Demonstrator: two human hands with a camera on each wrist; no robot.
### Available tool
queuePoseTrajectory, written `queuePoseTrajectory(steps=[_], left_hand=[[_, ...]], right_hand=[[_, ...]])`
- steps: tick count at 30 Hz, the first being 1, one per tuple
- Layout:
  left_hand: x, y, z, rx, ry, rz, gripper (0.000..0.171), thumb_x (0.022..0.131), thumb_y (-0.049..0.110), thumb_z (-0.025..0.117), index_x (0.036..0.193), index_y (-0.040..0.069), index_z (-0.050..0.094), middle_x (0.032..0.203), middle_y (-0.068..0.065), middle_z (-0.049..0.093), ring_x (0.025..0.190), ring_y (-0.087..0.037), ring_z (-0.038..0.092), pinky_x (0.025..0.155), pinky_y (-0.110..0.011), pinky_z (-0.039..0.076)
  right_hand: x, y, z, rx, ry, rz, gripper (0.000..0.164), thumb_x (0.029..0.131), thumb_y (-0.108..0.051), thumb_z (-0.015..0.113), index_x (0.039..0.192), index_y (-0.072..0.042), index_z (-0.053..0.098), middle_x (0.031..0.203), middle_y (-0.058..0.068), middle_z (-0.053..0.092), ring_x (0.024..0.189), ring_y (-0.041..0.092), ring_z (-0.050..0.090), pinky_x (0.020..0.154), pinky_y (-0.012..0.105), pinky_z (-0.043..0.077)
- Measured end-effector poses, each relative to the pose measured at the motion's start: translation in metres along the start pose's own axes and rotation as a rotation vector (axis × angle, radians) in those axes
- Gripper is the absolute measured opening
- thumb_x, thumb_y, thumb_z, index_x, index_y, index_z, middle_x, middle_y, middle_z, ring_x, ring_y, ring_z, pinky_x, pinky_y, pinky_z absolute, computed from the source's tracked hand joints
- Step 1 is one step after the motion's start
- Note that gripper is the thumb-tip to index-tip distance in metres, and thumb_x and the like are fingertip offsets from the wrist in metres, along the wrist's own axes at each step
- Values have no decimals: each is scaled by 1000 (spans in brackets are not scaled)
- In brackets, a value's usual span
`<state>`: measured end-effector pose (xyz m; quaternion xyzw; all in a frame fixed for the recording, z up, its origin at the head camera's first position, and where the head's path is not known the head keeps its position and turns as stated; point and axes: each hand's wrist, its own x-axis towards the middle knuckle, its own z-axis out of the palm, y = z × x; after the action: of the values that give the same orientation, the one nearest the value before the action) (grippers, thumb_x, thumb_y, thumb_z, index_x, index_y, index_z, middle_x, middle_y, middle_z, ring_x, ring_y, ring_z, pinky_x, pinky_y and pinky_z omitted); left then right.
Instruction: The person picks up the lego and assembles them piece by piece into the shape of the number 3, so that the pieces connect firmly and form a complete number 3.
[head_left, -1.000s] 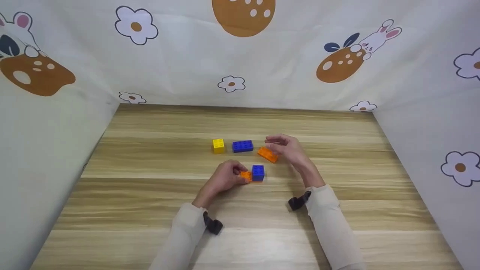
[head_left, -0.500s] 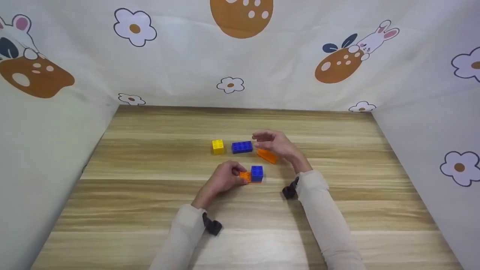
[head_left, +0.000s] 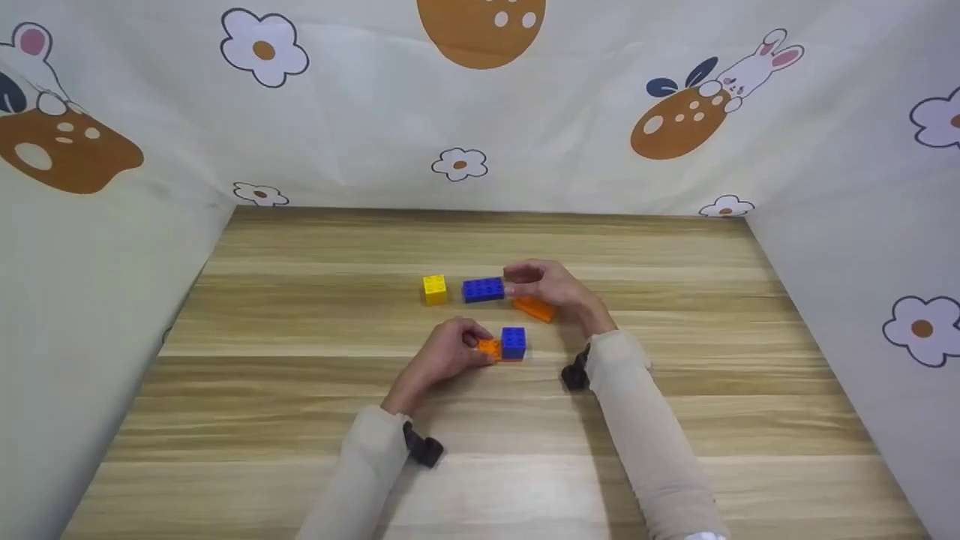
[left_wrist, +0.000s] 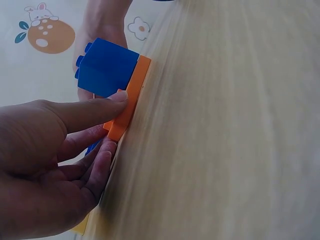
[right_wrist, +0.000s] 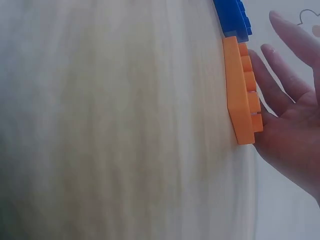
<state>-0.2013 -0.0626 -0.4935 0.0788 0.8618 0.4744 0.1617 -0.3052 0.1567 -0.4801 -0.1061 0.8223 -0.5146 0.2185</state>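
My left hand [head_left: 448,351] pinches the left end of a flat orange building brick [head_left: 490,349] between thumb and fingers. On that brick's right end sits a blue block [head_left: 514,343], studs up; the left wrist view shows the thumb [left_wrist: 95,112] along the orange side. My right hand [head_left: 553,286] hovers with fingers extended, its fingertips at the right end of a long blue brick [head_left: 483,289]. Below that palm lies a second orange brick [head_left: 533,309], partly covered in the head view. In the right wrist view this orange brick [right_wrist: 237,90] is beside the fingers, ungripped.
A yellow square brick [head_left: 435,289] stands left of the long blue one on the wood-grain table [head_left: 300,420]. Pale fabric walls [head_left: 360,112] with printed flowers and rabbits enclose the table at the back and both sides.
My right hand has moved left from over the loose orange brick to the end of the long blue brick. The left hand keeps its hold, nearly still.
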Motion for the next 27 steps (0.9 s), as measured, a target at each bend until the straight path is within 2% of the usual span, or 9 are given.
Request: queuePoseTrajectory(steps=[11, 17, 22, 27], left_hand=[[2, 0, -1, -6, -7, -3, 27, 82, 12, 83, 107, 8, 73, 102, -7, 67, 90, -17, 56, 84, -30, 51], [2, 0, -1, -12, -3, -16, 27, 83, 12, 82, 108, 8, 73, 103, -6, 68, 91, -18, 57, 86, -31, 52], [1, 0, 0, -11, -2, -7, 27, 83, 12, 82, 108, 8, 73, 104, -6, 68, 92, -17, 57, 86, -31, 52], [1, 0, 1, -6, 19, 33, 28, 80, 11, 84, 106, 6, 74, 99, -7, 68, 88, -15, 57, 82, -29, 51]], right_hand=[[9, -9, 3, -127, -20, 17, 53, 86, -14, 80, 136, -16, 63, 141, 7, 62, 127, 27, 56, 114, 44, 43], [11, -11, 7, -119, 2, 7, 41, 85, -9, 79, 125, -11, 70, 131, 12, 68, 121, 26, 61, 110, 42, 47], [8, -10, 4, -119, 25, 21, 38, 86, -12, 79, 123, -10, 70, 127, 13, 69, 113, 25, 63, 103, 39, 51], [1, -9, -1, -146, 21, -3, 42, 88, -18, 78, 127, -11, 68, 125, 14, 68, 112, 24, 63, 97, 33, 52]])
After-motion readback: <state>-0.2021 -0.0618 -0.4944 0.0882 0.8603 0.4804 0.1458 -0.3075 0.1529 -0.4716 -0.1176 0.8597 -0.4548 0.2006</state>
